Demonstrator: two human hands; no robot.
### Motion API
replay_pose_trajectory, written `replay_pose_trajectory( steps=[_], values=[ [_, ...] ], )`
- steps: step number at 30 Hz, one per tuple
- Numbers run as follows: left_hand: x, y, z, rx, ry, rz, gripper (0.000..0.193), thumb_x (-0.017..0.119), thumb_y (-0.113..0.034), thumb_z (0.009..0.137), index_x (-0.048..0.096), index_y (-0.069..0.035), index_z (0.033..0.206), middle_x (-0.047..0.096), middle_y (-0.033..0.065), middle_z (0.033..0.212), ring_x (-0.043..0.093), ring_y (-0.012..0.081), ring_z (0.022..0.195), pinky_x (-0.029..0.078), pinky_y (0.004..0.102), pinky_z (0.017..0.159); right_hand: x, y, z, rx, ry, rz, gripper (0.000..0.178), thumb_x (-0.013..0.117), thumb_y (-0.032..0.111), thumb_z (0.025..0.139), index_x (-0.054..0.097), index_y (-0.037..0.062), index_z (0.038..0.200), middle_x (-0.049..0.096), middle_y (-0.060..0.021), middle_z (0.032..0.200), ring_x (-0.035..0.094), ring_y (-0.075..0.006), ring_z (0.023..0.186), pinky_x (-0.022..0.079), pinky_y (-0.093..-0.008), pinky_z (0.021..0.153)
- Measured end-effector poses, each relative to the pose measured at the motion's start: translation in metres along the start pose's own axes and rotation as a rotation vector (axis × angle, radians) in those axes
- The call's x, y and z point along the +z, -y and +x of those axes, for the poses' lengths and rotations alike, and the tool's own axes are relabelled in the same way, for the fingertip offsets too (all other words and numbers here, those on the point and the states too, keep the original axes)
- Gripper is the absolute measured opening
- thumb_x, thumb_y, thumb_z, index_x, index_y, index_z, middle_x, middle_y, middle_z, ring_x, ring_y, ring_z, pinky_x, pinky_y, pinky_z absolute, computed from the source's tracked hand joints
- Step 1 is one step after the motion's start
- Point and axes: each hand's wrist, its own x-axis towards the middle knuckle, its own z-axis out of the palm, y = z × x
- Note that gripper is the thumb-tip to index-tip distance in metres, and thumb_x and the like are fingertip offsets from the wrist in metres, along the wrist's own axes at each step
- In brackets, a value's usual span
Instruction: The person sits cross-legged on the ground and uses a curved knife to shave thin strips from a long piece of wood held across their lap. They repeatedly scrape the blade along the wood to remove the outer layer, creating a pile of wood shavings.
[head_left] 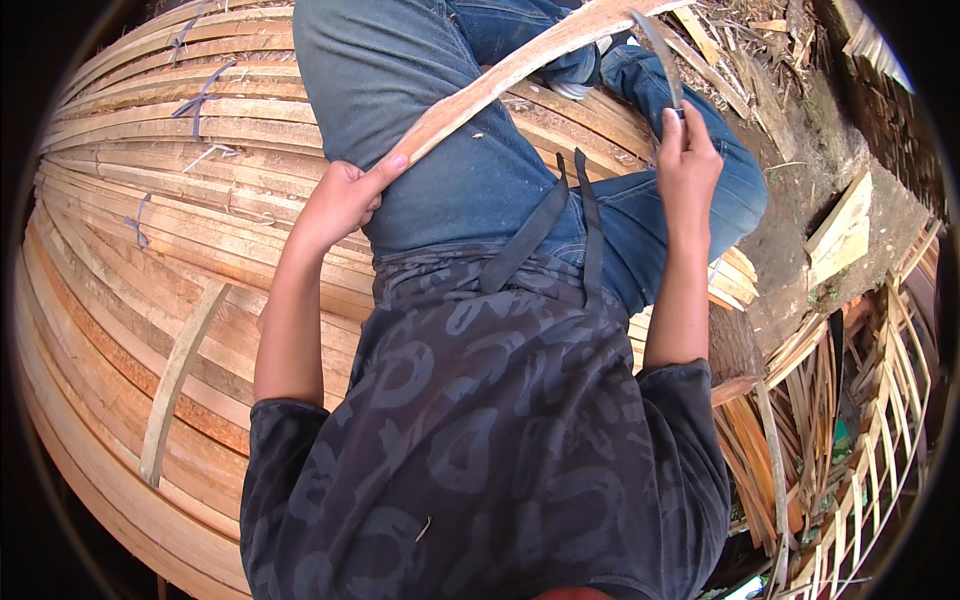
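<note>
A long pale wooden strip point(505, 82) slants from my left hand up to the far right, passing over my jeans. My left hand point(345, 200) is closed round its near end, thumb on top, beside my left thigh. In my right hand point(689, 160) is a knife point(660, 55) with a slim, curved grey blade and a dark handle mostly hidden by my fingers. The blade points away from me, and its tip meets or overlaps the strip near the strip's far end; I cannot tell whether it cuts in.
Stacked wooden slats point(180, 250), some bundled with purplish ties point(200, 100), lie at my left and under me. A short loose slat point(180, 385) crosses them. At right are a log end point(735, 355), a wood offcut point(842, 240), thin split strips point(765, 460) and a slatted basket-like frame point(880, 430).
</note>
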Motion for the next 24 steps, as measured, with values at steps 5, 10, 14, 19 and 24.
replay_pose_trajectory(
  steps=[5, 10, 14, 19, 24],
  values=[
    [-0.006, 0.002, 0.01, 0.011, 0.037, -0.019, 0.065, 0.066, -0.06, 0.083, 0.037, -0.018, 0.044, 0.031, -0.0067, 0.042, 0.026, 0.004, 0.037, 0.02, 0.0235, 0.036, -0.094, -0.146, 0.02, 0.228, -0.272, -0.295, 0.035, 0.056, 0.029, 0.095, 0.064, -0.0003, 0.113, 0.068, -0.0235, 0.09, 0.068, -0.0347, 0.086, 0.051, -0.0393, 0.077],
    [0.001, 0.001, 0.006, -0.009, 0.039, -0.018, 0.064, 0.068, -0.059, 0.082, 0.038, -0.018, 0.044, 0.032, -0.0064, 0.042, 0.027, 0.0044, 0.037, 0.021, 0.0237, 0.036, -0.092, -0.11, 0.0, 0.315, -0.232, 0.029, 0.032, 0.058, 0.027, 0.096, 0.064, -0.0012, 0.111, 0.064, -0.0077, 0.074, 0.055, -0.0128, 0.065, 0.045, -0.0278, 0.062],
    [0.002, 0.0, 0.004, 0.024, -0.011, 0.015, 0.063, 0.069, -0.057, 0.082, 0.039, -0.016, 0.044, 0.034, -0.0059, 0.043, 0.029, 0.0046, 0.038, 0.023, 0.0239, 0.037, -0.033, -0.004, -0.028, 0.131, 0.007, 0.196, 0.023, 0.061, 0.017, 0.093, 0.063, 0.001, 0.109, 0.062, -0.0125, 0.069, 0.06, -0.016, 0.061, 0.047, -0.0307, 0.059],
    [0.005, 0.003, 0.005, 0.067, -0.07, 0.043, 0.061, 0.067, -0.053, 0.086, 0.036, -0.019, 0.046, 0.032, -0.0074, 0.043, 0.027, 0.0028, 0.037, 0.02, 0.0227, 0.035, 0.013, 0.064, -0.055, -0.139, 0.205, 0.3, 0.026, 0.066, 0.02, 0.088, 0.063, 0.0051, 0.11, 0.067, -0.0187, 0.079, 0.066, -0.0376, 0.071, 0.051, -0.0443, 0.061],
    [0.007, 0.006, 0.005, 0.068, -0.076, 0.055, 0.061, 0.067, -0.053, 0.086, 0.036, -0.019, 0.046, 0.032, -0.0077, 0.043, 0.027, 0.003, 0.037, 0.02, 0.0228, 0.035, 0.017, 0.047, -0.039, -0.274, 0.167, 0.078, 0.026, 0.065, 0.025, 0.088, 0.063, 0.0102, 0.109, 0.066, -0.0163, 0.077, 0.065, -0.0372, 0.068, 0.051, -0.0467, 0.058]
  ],
)
